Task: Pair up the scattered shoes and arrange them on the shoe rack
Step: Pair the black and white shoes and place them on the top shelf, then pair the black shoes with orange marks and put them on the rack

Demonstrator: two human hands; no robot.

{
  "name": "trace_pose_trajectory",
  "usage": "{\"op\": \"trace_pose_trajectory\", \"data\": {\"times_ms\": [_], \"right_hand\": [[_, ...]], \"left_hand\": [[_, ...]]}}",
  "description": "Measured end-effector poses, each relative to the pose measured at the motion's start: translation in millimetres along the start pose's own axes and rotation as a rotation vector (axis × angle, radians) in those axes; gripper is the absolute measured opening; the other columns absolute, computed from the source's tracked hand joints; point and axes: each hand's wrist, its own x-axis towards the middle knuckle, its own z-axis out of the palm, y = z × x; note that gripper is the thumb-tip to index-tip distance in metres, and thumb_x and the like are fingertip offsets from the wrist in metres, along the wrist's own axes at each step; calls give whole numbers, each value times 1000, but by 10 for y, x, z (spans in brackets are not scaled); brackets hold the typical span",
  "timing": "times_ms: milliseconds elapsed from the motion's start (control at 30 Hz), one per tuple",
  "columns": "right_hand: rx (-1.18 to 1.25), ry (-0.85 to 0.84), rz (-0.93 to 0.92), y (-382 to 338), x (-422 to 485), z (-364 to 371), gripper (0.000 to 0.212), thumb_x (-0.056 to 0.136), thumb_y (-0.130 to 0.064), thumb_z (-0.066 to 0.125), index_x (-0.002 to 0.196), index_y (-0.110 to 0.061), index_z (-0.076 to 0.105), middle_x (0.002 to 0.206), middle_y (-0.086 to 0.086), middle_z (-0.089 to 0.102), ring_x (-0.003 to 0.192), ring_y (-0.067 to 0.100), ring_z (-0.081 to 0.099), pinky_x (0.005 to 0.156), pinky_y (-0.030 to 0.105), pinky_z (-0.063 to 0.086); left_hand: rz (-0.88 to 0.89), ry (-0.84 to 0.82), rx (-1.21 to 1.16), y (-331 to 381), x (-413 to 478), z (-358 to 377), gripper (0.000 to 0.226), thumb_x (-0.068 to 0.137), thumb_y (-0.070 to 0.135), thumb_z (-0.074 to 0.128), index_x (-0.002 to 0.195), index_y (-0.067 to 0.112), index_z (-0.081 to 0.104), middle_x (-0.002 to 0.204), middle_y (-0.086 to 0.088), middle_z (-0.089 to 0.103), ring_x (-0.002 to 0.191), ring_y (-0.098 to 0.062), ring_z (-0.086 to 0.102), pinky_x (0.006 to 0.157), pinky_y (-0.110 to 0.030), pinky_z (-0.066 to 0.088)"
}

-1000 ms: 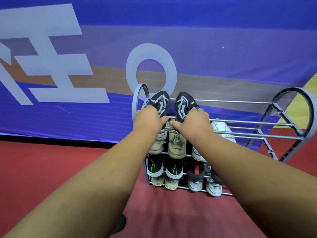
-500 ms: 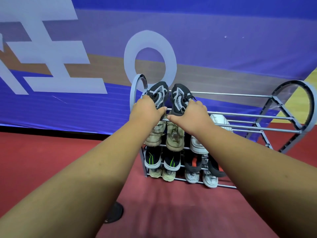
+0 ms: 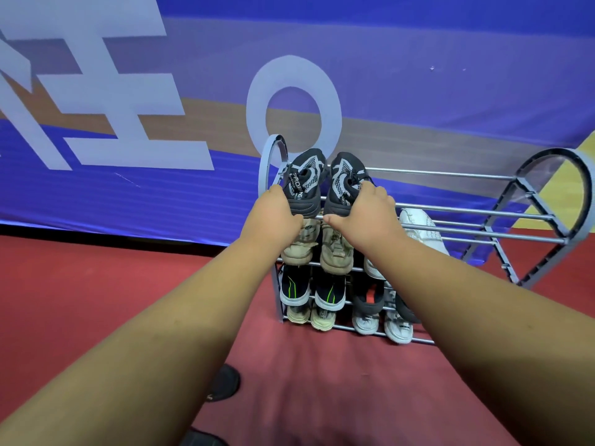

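Lettering: "PROF" readable on the left dark shoe (image 3: 305, 181) — the rest hidden.
Left grip (image 3: 273, 217): arm outstretched, fingers curled round that shoe's heel.
Right grip (image 3: 365, 217): clasps the right dark shoe (image 3: 344, 185).
Pair: shoe rack (image 3: 457, 210) — top tier, left end.

One shoe rack (image 3: 588, 201), two dark grey shoes (image 3: 304, 185), two beige shoes (image 3: 335, 252), two green-striped shoes (image 3: 294, 288)

Blue banner above a red floor

A blue banner (image 3: 418, 75) with large white letters (image 3: 293, 101) and a tan band (image 3: 209, 114) hangs along the far edge of the red floor (image 3: 96, 284); a yellow patch (image 3: 587, 178) shows at its right end.
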Motion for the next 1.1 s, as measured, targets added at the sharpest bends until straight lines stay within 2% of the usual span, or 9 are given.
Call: {"op": "trace_pose_trajectory", "data": {"times_ms": [167, 300, 367, 533, 633, 733, 967, 1033, 1100], "right_hand": [[-26, 192, 4, -104, -448, 37, 65, 80, -37, 72, 131, -9, 43, 127, 14, 46, 117, 37, 46, 102, 45, 39], [-30, 181, -57, -292, -862, 238, 58, 80, -29, 68, 129, -8, 45, 126, 14, 46, 116, 37, 46, 100, 45, 41], [-39, 140, -97, -342, -1053, 416, 51, 80, -29, 66, 123, -9, 47, 123, 14, 47, 113, 37, 47, 98, 45, 41], [-94, -140, -242, -315, -1454, 1102, 45, 80, -26, 65, 118, -7, 51, 122, 15, 46, 110, 39, 48, 92, 48, 46], [-174, -344, -300, -261, -1565, 1609, 45, 85, -31, 64, 120, -7, 51, 123, 16, 45, 112, 40, 50, 97, 49, 46], [-210, -534, -295, -207, -1626, 2141, 48, 86, -30, 64, 124, -5, 52, 126, 18, 45, 118, 43, 50, 102, 48, 44], [-240, -872, -263, -143, -1783, 3326, 48, 88, -24, 64, 129, -2, 51, 129, 21, 48, 121, 42, 55, 105, 41, 47], [-244, -927, -234, -178, -1851, 3613, 54, 87, -26, 66, 132, -1, 50, 133, 21, 46, 123, 42, 53, 106, 43, 46], [-256, -981, -213, -206, -1915, 3881, 60, 86, -28, 67, 137, -4, 47, 135, 20, 44, 125, 43, 52, 107, 45, 46]], "left_hand": [[-67, -49, 7, -252, -237, -182, 34, 88, 24, 65, 114, 9, 51, 95, -4, 60, 81, -25, 59, 64, -38, 50], [-200, -240, 183, -622, -514, -279, 29, 87, 27, 64, 71, 12, 45, 66, -14, 44, 66, -35, 48, 46, -31, 27], [-259, -286, 234, -878, -665, -237, 36, 88, 28, 62, 61, 10, 45, 68, -20, 52, 72, -38, 53, 47, -32, 29], [-474, -377, 254, -1809, -1250, 50, 34, 92, 29, 60, 93, -3, 69, 105, -28, 70, 102, -42, 65, 77, -36, 47], [-633, -446, 261, -2383, -1633, 263, 38, 97, 27, 56, 113, -4, 70, 119, -25, 69, 110, -38, 65, 83, -37, 50], [-803, -458, 202, -2895, -1989, 544, 44, 106, 28, 49, 142, 5, 58, 143, -16, 59, 128, -33, 58, 100, -36, 47], [-1002, -584, 262, -3931, -2462, 1143, 52, 102, 42, 42, 146, 18, 56, 153, -12, 50, 141, -30, 47, 118, -41, 37], [-1042, -597, 262, -4090, -2477, 1248, 52, 103, 41, 39, 144, 16, 57, 154, -11, 50, 142, -30, 46, 117, -42, 37], [-1099, -571, 262, -4183, -2495, 1354, 60, 100, 54, 38, 144, 18, 57, 154, -10, 49, 141, -30, 46, 115, -42, 39]]}}
